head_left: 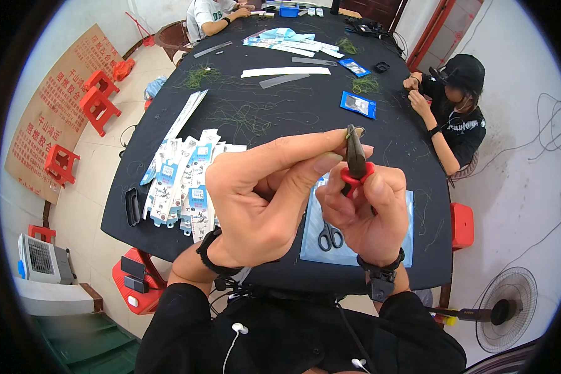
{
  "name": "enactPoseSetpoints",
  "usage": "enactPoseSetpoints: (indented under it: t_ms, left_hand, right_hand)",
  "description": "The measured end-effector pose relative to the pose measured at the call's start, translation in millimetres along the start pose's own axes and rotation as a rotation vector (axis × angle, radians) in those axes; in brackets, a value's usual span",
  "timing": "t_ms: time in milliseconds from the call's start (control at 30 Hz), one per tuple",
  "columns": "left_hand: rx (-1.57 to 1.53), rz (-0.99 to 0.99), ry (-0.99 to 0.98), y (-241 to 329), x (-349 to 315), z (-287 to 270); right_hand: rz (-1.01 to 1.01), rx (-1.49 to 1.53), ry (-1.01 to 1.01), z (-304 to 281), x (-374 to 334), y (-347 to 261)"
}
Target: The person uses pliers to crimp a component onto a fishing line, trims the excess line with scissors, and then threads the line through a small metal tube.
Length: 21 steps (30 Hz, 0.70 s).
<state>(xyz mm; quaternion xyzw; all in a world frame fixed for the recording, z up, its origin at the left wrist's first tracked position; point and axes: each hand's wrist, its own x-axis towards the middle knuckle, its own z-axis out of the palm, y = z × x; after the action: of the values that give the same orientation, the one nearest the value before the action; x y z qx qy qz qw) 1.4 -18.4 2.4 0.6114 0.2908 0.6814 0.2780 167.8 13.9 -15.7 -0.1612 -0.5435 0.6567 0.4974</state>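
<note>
As red-handled, dark metal pliers (356, 159) are being gripped by the right hand (378, 218) above the black desk (324, 103), the left hand (255, 193) is being held at their tip, pinched closed, contents unclear.

Illumination is bright and diffuse; the light source lies outside the view; the white wall (523, 68) reflects strongly, while the black tablecloth (396, 134) renders dark with little glare; soft shading falls between the fingers of the left hand (249, 193) and right hand (380, 209); the red-handled pliers (356, 159) appear sharp; fisheye distortion bows straight edges toward the rim; black vignetting fills all 4 corners; detail around the far blue bin (288, 11) softens.
</note>
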Motion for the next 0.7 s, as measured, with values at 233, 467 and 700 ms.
enactPoseSetpoints:
  t_ms: [233, 467, 700]
  left_hand:
    - [-0.076, -0.014, 0.016, -0.6, -0.9, 1.8]
    - [0.041, -0.028, 0.034, 6.7, 3.1, -3.3]
    - [0.562, 0.323, 0.177, 5.8, 10.2, -8.6]
  right_hand:
    - [0.227, 0.357, -0.150, -1.1, 0.4, -4.9]
    - [0.151, 0.160, -0.094, 2.0, -0.3, -12.0]
    - [-0.055, -0.202, 0.054, 0.7, -4.1, -18.4]
